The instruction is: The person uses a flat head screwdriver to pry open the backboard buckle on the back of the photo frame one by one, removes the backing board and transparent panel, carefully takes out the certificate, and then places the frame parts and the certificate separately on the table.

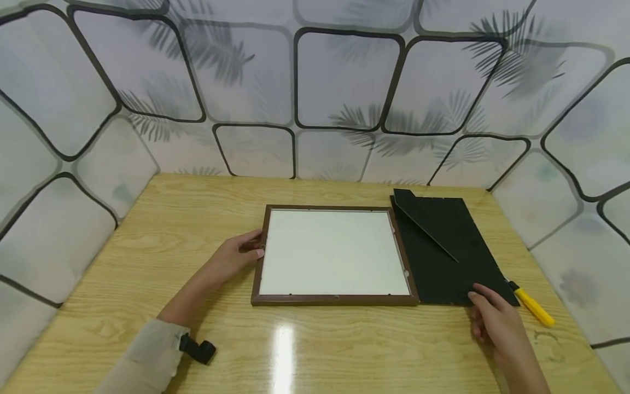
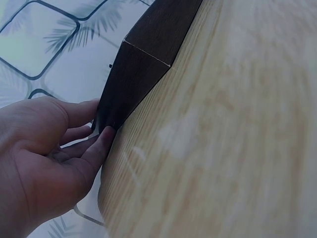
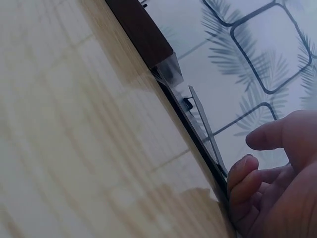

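A brown picture frame [image 1: 336, 300] lies face down on the wooden table, a white sheet [image 1: 332, 251] filling its opening. My left hand [image 1: 235, 257] pinches the left side of the frame, thumb on top and fingertips along the lower outer edge, as the left wrist view shows. To the right, touching or slightly under the frame's edge, is a black backing board [image 1: 448, 235] with its stand leg [image 1: 418, 219] lifted slightly. Over the board's near right corner my right hand [image 1: 497, 323] hovers with fingers loosely bent, the thumb [image 3: 265, 136] apart from them.
A yellow-handled tool [image 1: 534, 306] lies at the board's right edge, its metal end partly hidden by the board. Patterned white walls [image 1: 256, 150] enclose the table [image 1: 206, 202] at the back and sides. A black strap [image 1: 197, 348] sits on my left sleeve.
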### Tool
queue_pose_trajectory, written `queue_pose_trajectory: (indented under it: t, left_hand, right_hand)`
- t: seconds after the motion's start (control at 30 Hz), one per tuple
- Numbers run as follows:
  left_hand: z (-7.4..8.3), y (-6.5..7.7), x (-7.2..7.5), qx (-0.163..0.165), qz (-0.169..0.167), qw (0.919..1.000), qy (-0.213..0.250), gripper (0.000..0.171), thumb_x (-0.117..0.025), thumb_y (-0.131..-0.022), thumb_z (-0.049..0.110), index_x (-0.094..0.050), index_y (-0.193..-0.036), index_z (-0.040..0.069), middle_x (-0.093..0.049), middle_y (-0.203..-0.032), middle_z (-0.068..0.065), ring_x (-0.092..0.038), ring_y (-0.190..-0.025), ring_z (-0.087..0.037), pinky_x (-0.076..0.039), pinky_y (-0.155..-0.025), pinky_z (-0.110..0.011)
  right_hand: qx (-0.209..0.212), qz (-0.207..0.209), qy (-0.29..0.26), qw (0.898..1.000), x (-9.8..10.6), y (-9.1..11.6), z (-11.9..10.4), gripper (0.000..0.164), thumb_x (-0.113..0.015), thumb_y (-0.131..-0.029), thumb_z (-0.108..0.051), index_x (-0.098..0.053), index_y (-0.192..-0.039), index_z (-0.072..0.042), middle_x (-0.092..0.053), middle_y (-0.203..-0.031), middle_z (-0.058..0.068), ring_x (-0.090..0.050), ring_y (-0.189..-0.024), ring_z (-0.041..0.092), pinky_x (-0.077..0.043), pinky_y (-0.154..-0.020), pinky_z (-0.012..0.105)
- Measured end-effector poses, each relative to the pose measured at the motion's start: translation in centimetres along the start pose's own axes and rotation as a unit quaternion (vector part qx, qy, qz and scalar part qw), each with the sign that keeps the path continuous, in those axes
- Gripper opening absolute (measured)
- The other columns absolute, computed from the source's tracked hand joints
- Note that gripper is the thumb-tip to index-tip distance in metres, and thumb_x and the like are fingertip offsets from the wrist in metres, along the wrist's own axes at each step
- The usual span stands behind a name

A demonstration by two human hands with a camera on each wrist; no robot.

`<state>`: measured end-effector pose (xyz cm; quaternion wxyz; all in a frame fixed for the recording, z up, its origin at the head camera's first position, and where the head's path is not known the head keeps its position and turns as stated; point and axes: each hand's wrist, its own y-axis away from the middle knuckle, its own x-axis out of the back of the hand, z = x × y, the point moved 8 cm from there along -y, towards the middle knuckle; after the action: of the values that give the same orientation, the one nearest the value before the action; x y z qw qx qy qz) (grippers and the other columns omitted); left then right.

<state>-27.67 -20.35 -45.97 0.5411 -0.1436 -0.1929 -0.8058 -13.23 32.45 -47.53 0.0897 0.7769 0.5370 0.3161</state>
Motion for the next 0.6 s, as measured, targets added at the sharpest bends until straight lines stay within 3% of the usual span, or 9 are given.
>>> queue_pose_trajectory:
  t: [0.2, 0.33, 0.5, 0.6]
  left_hand:
    - [-0.1, -0.1, 0.0, -0.002, 0.003, 1.0, -0.005, 0.064, -0.06, -0.103, 0.025, -0.032, -0.158, 0.009, -0.054, -0.145, -0.018, -0.046, -0.137, -0.036, -0.037, -0.114, -0.053]
    - [-0.1, -0.1, 0.0, -0.004, 0.003, 1.0, -0.004, 0.064, -0.06, -0.103, 0.026, -0.032, -0.158, 0.009, -0.054, -0.145, -0.018, -0.046, -0.137, -0.036, -0.036, -0.114, -0.054]
    - [0.0, -0.1, 0.1, -0.004, 0.004, 1.0, -0.005, 0.064, -0.06, -0.103, 0.026, -0.033, -0.158, 0.009, -0.055, -0.144, -0.018, -0.046, -0.137, -0.036, -0.036, -0.114, -0.054]
    - [0.1, -0.1, -0.1, -0.006, 0.0, 1.0, -0.006, 0.064, -0.06, -0.103, 0.025, -0.032, -0.158, 0.007, -0.055, -0.144, -0.019, -0.046, -0.136, -0.037, -0.038, -0.113, -0.053]
  right_hand:
    - [0.055, 0.024, 0.04, 0.997, -1.1, 1.1, -2.0, 0.057, -0.05, -0.105, -0.043, -0.045, -0.15, -0.009, -0.056, -0.077, -0.005, -0.054, -0.061, 0.016, -0.049, -0.057, 0.03]
    - [0.139, 0.013, 0.111, 0.984, -3.2, 2.5, -4.9, 0.054, -0.048, -0.105, -0.046, -0.052, -0.145, -0.01, -0.063, -0.098, 0.005, -0.059, -0.071, 0.018, -0.052, -0.061, 0.03]
    - [0.278, -0.003, 0.186, 0.943, -7.3, 4.6, -9.3, 0.048, -0.049, -0.105, -0.044, -0.059, -0.139, -0.012, -0.065, -0.121, 0.01, -0.062, -0.096, 0.018, -0.053, -0.075, 0.025]
    - [0.339, -0.017, 0.207, 0.917, -10.5, 5.4, -11.5, 0.043, -0.052, -0.105, -0.039, -0.062, -0.135, -0.011, -0.064, -0.126, 0.007, -0.059, -0.11, 0.022, -0.053, -0.088, 0.033]
